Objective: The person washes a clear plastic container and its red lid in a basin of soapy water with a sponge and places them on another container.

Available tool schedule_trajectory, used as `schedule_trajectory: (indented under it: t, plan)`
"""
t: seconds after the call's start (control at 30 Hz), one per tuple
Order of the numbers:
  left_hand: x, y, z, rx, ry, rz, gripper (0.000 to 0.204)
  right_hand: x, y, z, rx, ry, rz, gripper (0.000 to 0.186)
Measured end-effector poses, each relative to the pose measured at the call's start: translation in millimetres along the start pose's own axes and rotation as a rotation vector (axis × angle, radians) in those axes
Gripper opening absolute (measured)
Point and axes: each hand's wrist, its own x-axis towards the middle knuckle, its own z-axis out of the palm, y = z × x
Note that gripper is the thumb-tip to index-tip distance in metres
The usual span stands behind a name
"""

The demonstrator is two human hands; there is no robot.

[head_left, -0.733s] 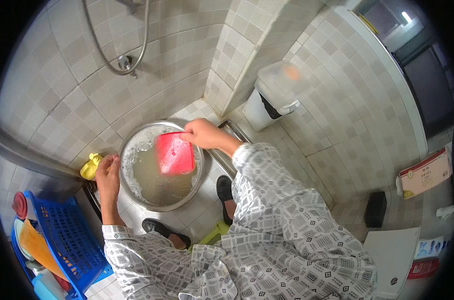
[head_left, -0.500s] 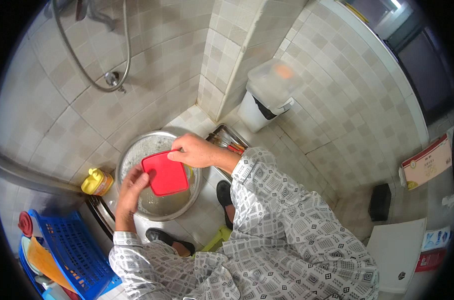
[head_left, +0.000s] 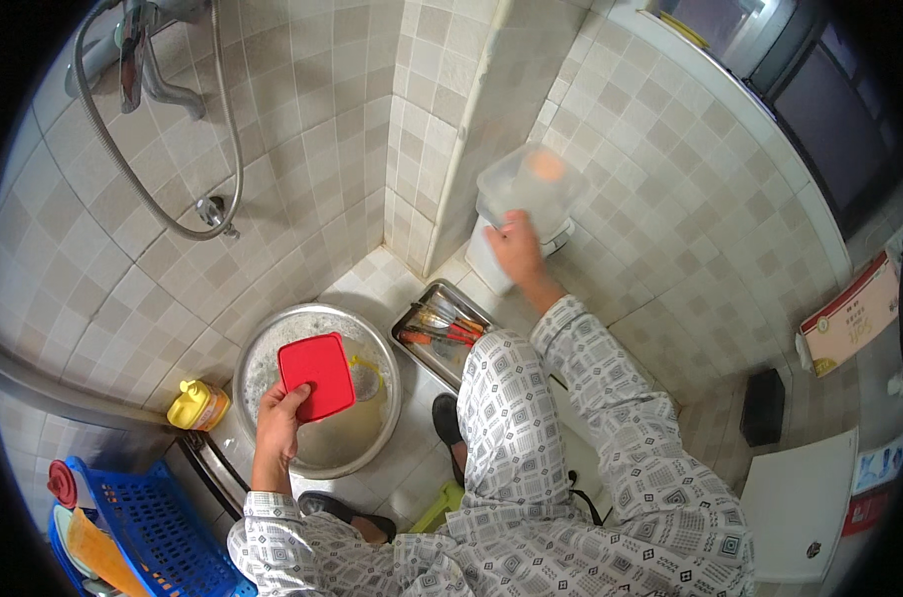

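Observation:
My left hand (head_left: 278, 423) holds a red square plastic lid (head_left: 316, 376) by its lower left corner, thumb on top. The lid is over a wide metal basin (head_left: 396, 398) of cloudy, sudsy water. A strainer with a yellow rim (head_left: 366, 380) shows in the basin beside the lid. At the far right, my right hand (head_left: 516, 249) reaches the near edge of a translucent plastic container (head_left: 527, 184), which sits on a white bin (head_left: 483, 261). Something orange shows through the container. The right fingers are blurred, so their grip on the container's edge cannot be made out.
A metal tray (head_left: 434, 296) of cutlery with red and orange handles lies right of the basin. To its left stands a yellow bottle (head_left: 198, 406), with a blue plastic basket (head_left: 158, 527) nearer me. A shower hose (head_left: 123, 159) hangs on the tiled wall.
My right hand has let go of the red lid and moved right and away to the translucent container. My left hand now holds the lid alone. The view has shifted slightly.

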Motion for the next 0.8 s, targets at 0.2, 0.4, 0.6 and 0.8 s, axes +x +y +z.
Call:
schedule_trajectory:
  t: [0.2,0.4,0.6,0.8]
  plan:
    - [-2,5,-8,-0.005,0.006,-0.020,0.025,64,56,-58,-0.167,0.149,0.041,0.067]
    - [3,-2,4,-0.052,-0.034,-0.053,0.028,102,112,-72,-0.424,0.152,-0.161,0.036]
    - [-1,7,5,-0.084,0.001,-0.055,0.032,102,75,-74,-0.361,0.328,-0.290,0.021]
    - [-4,11,-7,-0.106,0.070,0.026,0.032,15,-45,-62,0.174,-0.031,-0.321,0.016]
